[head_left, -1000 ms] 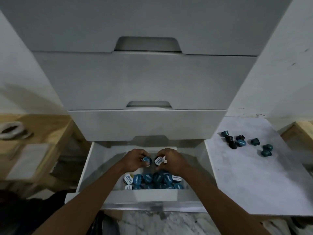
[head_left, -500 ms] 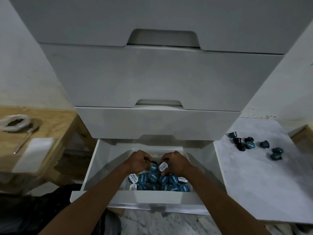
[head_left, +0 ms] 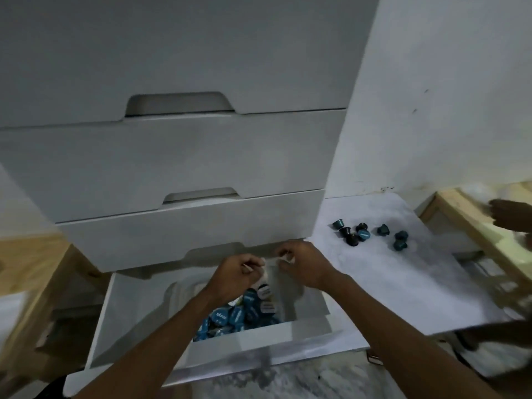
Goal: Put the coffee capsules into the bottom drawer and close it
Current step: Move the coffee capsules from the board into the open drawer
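Observation:
The bottom drawer of the white chest stands pulled out. Inside it lies a pile of blue coffee capsules, some with white labels, in a pale liner. My left hand and my right hand hover close together above the back of the pile, fingers curled. Something small and pale shows at the fingertips of each hand, but blur hides what it is. Several more dark blue capsules lie loose on the white marble-look board to the right of the drawer.
Two shut drawers sit above the open one. Wooden frames stand at the left and right. Another person's hand rests on the right frame. The floor in front is stone tile.
Both hands have risen from the capsule pile to just under the middle drawer's edge. The capsules they held a second ago are no longer clearly visible. The view has swung to the left.

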